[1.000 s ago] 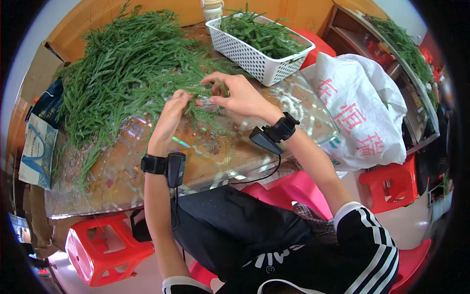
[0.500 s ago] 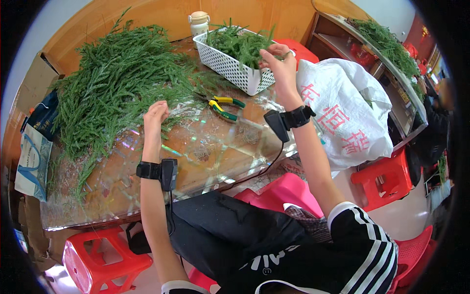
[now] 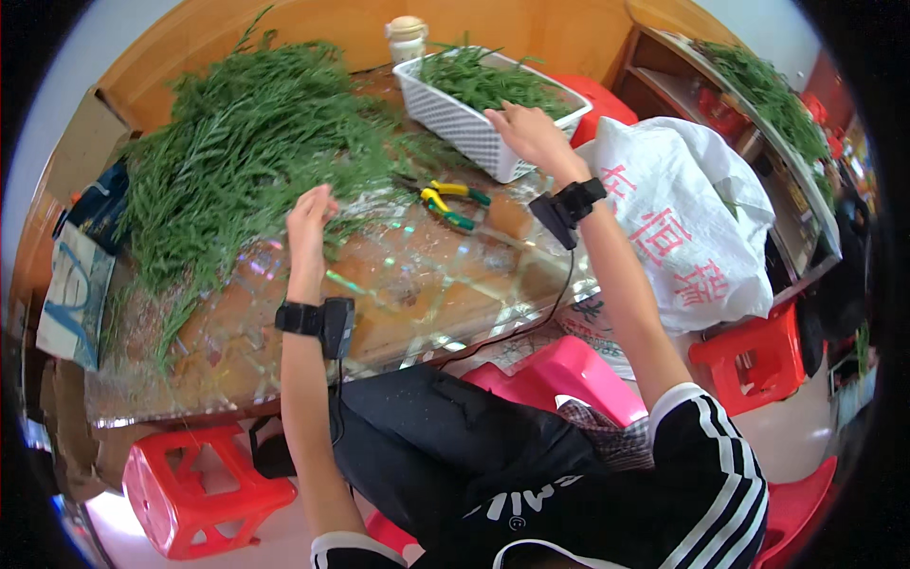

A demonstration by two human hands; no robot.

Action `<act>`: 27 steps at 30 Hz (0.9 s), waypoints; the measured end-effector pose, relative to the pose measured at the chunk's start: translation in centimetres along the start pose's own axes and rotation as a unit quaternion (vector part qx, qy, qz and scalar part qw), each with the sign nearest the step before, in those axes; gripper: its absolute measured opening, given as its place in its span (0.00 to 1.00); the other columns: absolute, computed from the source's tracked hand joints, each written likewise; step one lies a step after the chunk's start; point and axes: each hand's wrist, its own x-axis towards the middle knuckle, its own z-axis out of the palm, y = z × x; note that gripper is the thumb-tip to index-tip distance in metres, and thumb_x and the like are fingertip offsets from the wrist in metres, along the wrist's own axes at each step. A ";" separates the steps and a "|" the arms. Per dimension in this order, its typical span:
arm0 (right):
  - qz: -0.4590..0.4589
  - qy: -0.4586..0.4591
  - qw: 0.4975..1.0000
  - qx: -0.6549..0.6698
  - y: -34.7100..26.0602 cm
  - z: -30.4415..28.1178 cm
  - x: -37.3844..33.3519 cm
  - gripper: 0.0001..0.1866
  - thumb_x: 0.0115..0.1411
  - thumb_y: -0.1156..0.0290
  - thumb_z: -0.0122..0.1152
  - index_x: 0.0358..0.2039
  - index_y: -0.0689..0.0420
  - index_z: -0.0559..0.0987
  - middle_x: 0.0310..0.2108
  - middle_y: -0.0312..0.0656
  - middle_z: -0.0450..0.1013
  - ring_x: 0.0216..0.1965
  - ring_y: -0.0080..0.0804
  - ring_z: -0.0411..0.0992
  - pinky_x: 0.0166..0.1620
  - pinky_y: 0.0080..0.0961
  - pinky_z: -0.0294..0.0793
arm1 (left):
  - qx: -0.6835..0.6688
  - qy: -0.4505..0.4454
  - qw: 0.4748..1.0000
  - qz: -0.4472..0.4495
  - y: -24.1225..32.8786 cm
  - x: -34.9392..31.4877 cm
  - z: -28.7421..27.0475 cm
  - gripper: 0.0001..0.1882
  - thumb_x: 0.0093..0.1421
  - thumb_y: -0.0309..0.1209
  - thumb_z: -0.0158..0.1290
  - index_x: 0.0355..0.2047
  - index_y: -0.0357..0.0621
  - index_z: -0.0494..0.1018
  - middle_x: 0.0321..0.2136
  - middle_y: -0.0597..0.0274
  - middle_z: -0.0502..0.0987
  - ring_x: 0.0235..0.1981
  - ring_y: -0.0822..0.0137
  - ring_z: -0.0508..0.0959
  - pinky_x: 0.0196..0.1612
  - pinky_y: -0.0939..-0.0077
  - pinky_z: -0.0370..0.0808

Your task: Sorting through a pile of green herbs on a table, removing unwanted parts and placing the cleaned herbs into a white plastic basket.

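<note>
Over the near rim of a white perforated plastic basket [image 3: 453, 125] is my right hand [image 3: 536, 137], palm down, with its fingers stretched out and nothing visible in them. Cut green sprigs [image 3: 493, 80] fill the basket. My left hand [image 3: 311, 216] hovers at the right edge of a big heap of green feathery branches [image 3: 256, 142]. Its fingers are curled closed, and what they hold, if anything, is hidden. Between my hands, pliers with yellow and green handles [image 3: 447, 201] lie on the wooden table [image 3: 398, 303], their handles spread.
A cream-lidded bottle [image 3: 407, 40] stands behind the basket. To the right bulges a white woven sack [image 3: 687, 228]. Paper bags [image 3: 74, 299] stand at the table's left end. Red stools [image 3: 204, 488] are below, and more greenery [image 3: 763, 95] lies on a cabinet.
My right hand has come down from above the basket's sprigs to its near rim, and its fingers have straightened. The view has shifted slightly; my left hand stays beside the heap.
</note>
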 end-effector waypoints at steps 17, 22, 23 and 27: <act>-0.140 -0.059 0.987 -0.047 -10.9 -2.3 -0.1 0.21 0.59 0.55 0.47 0.32 0.62 0.78 0.32 0.53 0.74 0.35 0.54 0.70 0.39 0.42 0.70 | -0.118 0.198 0.971 0.063 0.9 0.3 -1.1 0.13 0.61 0.35 0.47 0.34 0.37 0.73 0.34 0.62 0.73 0.35 0.73 0.70 0.37 0.77 0.67; -0.218 -0.184 0.956 0.077 -16.5 2.1 1.6 0.14 0.52 0.70 0.50 0.40 0.54 0.76 0.29 0.51 0.74 0.33 0.52 0.72 0.35 0.43 0.71 | -0.044 0.351 0.926 0.134 -0.4 1.5 -2.7 0.15 0.63 0.38 0.43 0.33 0.38 0.73 0.35 0.61 0.72 0.35 0.71 0.69 0.36 0.75 0.67; -0.218 -0.185 0.955 0.079 -17.0 3.7 2.0 0.14 0.52 0.70 0.50 0.40 0.54 0.76 0.29 0.51 0.74 0.33 0.52 0.72 0.35 0.43 0.71 | -0.043 0.352 0.925 0.133 -0.5 1.5 -3.0 0.15 0.63 0.38 0.43 0.33 0.38 0.73 0.35 0.61 0.72 0.35 0.71 0.69 0.36 0.75 0.67; -0.260 -0.203 0.941 0.077 -16.0 9.7 4.5 0.17 0.48 0.78 0.47 0.39 0.56 0.77 0.33 0.53 0.73 0.36 0.49 0.73 0.36 0.41 0.73 | -0.138 0.342 0.925 0.094 0.1 1.3 -3.2 0.18 0.63 0.40 0.41 0.30 0.39 0.73 0.42 0.59 0.65 0.35 0.70 0.67 0.35 0.76 0.67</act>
